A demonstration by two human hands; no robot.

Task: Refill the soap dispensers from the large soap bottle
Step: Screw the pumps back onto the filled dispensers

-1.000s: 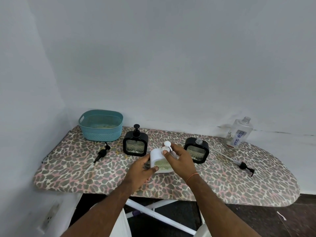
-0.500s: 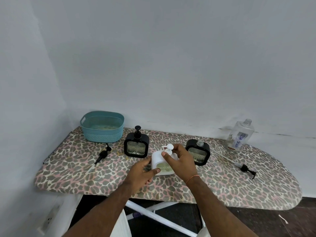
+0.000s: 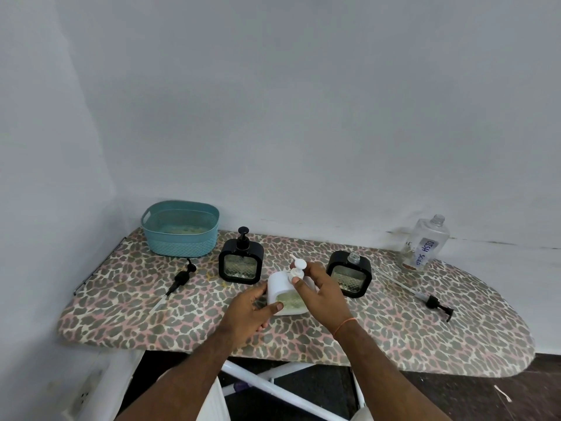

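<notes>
Twisting the white pump (image 3: 297, 267), the right hand (image 3: 320, 291) pinches its collar; the left hand (image 3: 249, 311) grips the white dispenser (image 3: 283, 294), apparently filled. Right of those fingers, one black dispenser (image 3: 349, 278) stands uncapped; the big bottle (image 3: 426, 244) beyond looks nearly empty.

We take held dispenser (image 3: 285, 291) as landmark, on ironing board (image 3: 394, 329). Capped dispenser (image 3: 241, 264) behind-left; uncapped dispenser (image 3: 349, 273) right. Basket (image 3: 180, 227) far behind-left. Loose pump (image 3: 179, 279) left; second pump (image 3: 435, 303) far right. Large bottle (image 3: 426, 243) behind-right.
</notes>
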